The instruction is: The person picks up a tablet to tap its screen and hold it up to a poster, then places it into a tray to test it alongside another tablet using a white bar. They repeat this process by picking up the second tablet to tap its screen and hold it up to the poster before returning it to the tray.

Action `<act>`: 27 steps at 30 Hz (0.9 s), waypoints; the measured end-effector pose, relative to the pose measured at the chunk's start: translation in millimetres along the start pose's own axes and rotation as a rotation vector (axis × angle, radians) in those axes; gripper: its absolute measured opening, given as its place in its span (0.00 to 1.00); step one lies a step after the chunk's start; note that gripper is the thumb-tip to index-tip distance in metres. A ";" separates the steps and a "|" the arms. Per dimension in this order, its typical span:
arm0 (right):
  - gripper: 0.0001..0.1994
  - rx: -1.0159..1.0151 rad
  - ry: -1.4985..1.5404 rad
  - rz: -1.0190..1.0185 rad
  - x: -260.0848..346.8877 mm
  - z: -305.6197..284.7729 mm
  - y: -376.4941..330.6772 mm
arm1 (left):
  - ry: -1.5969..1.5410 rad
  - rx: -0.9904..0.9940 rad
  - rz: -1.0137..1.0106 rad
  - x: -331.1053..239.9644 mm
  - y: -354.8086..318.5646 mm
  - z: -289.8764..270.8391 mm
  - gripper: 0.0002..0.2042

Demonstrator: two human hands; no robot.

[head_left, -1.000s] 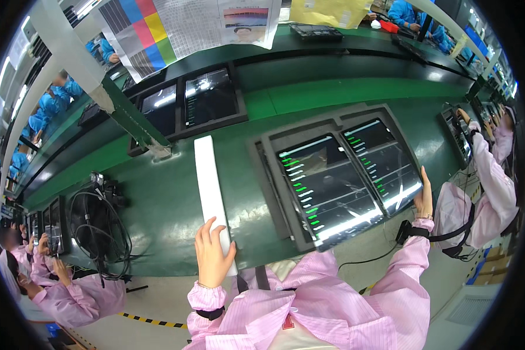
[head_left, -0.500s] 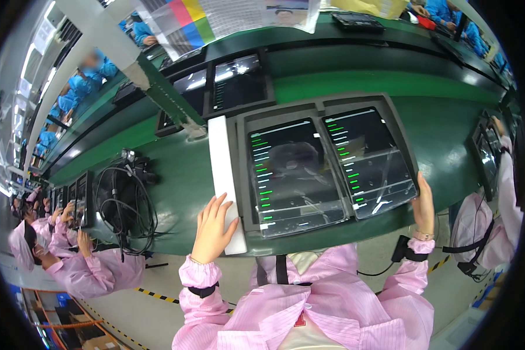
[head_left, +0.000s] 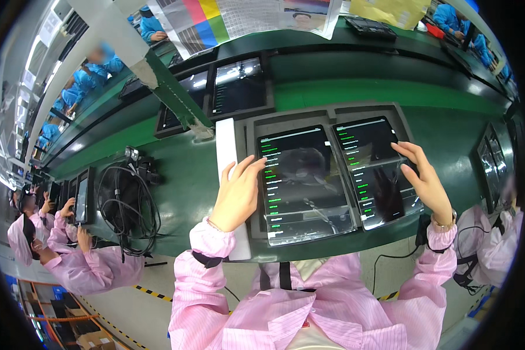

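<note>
Two tablets lie side by side in a dark grey foam tray [head_left: 285, 121], their screens lit with green and white lists and covered by clear film. My left hand [head_left: 238, 192] is open over a long white bar [head_left: 226, 140], with fingertips at the left edge of the left tablet [head_left: 303, 175]. My right hand [head_left: 428, 181] is open, fingers stretched over the right side of the right tablet [head_left: 372, 175]; whether they touch the glass I cannot tell. Neither hand grips anything.
A bundle of black cables [head_left: 125, 201] sits on the green bench to the left. Behind a green post [head_left: 175, 96], another tray holds dark tablets [head_left: 237, 84]. A printed sheet [head_left: 248, 23] hangs at the top. People in pink [head_left: 93, 268] work at both sides.
My left hand has moved up and right from the white bar to the left tablet's edge. My right hand has left the tray's lower right corner and now reaches over the right tablet.
</note>
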State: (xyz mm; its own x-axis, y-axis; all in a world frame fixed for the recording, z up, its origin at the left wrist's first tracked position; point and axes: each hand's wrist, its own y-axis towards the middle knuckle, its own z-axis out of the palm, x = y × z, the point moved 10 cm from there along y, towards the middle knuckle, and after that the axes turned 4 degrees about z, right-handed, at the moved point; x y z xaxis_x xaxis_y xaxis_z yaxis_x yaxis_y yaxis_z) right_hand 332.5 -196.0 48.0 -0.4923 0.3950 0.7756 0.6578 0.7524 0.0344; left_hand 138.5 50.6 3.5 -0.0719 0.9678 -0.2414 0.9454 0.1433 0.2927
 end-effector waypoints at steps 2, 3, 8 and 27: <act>0.23 0.043 -0.078 -0.029 10.2 8.1 5.6 | -0.007 0.020 0.000 1.3 1.8 4.7 0.19; 0.23 0.036 -0.083 -0.017 11.2 8.2 9.1 | -0.008 0.038 -0.002 2.0 3.6 7.5 0.20; 0.23 0.159 -0.353 -0.174 21.0 39.4 30.6 | -0.031 0.015 -0.044 6.0 -0.6 -2.8 0.21; 0.21 0.091 -0.324 -0.245 51.1 63.7 2.5 | -0.574 -0.038 -0.621 67.0 -116.2 29.1 0.32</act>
State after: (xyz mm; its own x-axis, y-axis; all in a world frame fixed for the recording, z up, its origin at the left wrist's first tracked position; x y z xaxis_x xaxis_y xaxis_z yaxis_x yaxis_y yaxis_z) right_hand 272.7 -140.4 47.6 -0.7913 0.3329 0.5128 0.4531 0.8825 0.1262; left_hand 33.0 92.8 -73.6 -0.3919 0.4572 -0.7983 0.7758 0.6307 -0.0196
